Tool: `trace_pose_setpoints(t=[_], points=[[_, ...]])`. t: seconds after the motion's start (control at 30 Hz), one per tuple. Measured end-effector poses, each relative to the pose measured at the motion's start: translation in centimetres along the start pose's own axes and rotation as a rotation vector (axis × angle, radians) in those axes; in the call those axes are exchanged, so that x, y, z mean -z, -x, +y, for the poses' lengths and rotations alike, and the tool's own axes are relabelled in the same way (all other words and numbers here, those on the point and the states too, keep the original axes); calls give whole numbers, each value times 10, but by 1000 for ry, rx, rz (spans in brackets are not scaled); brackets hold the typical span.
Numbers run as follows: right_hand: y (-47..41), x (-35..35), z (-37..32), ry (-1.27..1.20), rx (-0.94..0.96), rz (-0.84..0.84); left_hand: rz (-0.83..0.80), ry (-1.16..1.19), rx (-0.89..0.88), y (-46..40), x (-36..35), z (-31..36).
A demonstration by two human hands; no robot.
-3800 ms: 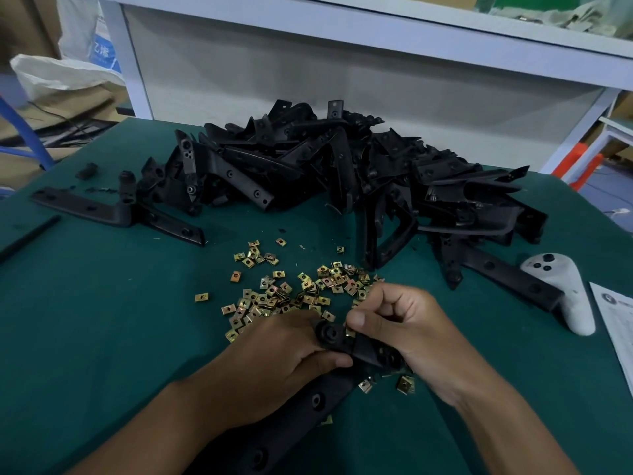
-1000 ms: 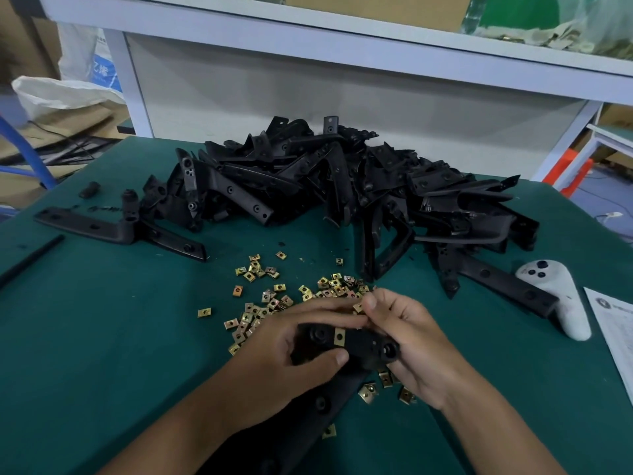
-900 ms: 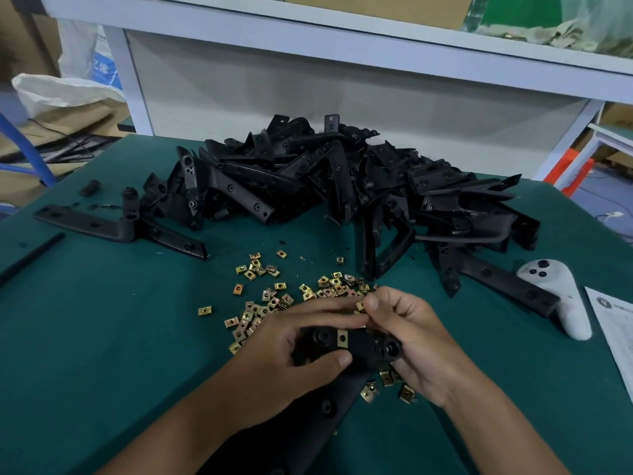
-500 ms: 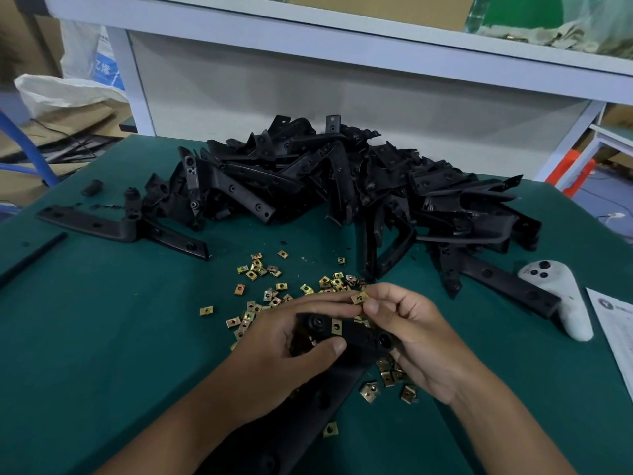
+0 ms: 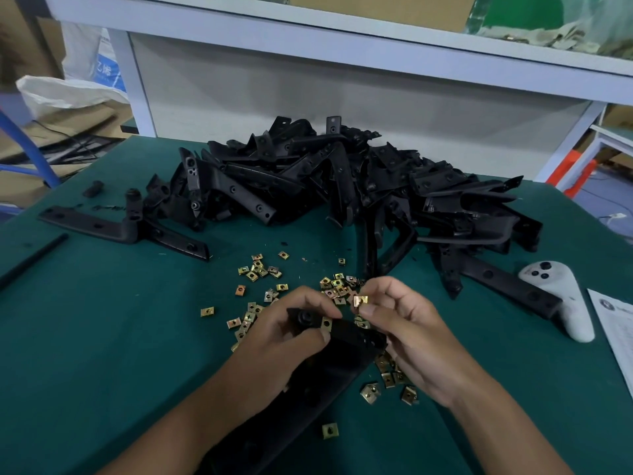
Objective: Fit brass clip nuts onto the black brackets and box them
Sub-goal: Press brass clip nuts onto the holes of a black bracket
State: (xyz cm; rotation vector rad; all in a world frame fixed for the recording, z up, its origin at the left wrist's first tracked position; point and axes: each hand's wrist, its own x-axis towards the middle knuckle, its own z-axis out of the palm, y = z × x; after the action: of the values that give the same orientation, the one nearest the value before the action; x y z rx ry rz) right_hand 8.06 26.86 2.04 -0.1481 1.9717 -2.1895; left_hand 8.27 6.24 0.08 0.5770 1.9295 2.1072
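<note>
My left hand [image 5: 284,344] grips the upper end of a long black bracket [image 5: 346,347] that runs down toward me over the green table. One brass clip nut [image 5: 326,323] sits on that end beside my left thumb. My right hand [image 5: 407,334] pinches another brass clip nut [image 5: 360,300] between thumb and forefinger, just above the bracket. Loose brass clip nuts [image 5: 263,269] lie scattered on the mat around and under both hands. A big heap of black brackets [image 5: 342,180] fills the back of the table.
A single bracket [image 5: 126,224] lies flat at the left. A white controller [image 5: 561,299] and a printed sheet [image 5: 616,323] rest at the right edge. A thin black rod [image 5: 32,260] lies far left. A white shelf frame [image 5: 308,39] rises behind the table.
My right hand has left the bracket's end and picked a clip nut from the pile, lifting it above the bracket. My left hand keeps its grip; one nut now sits on the bracket.
</note>
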Motion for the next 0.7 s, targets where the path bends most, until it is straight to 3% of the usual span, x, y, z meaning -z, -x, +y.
trace_pose_setpoints(t=[0.2, 0.47, 0.7], points=[[3, -5, 4, 224, 194, -17, 120, -3, -4, -4, -2, 0], [4, -4, 5, 545, 487, 130, 86, 29, -6, -3, -1, 3], [4, -4, 9, 703, 716, 120, 96, -24, -13, -4, -1, 4]])
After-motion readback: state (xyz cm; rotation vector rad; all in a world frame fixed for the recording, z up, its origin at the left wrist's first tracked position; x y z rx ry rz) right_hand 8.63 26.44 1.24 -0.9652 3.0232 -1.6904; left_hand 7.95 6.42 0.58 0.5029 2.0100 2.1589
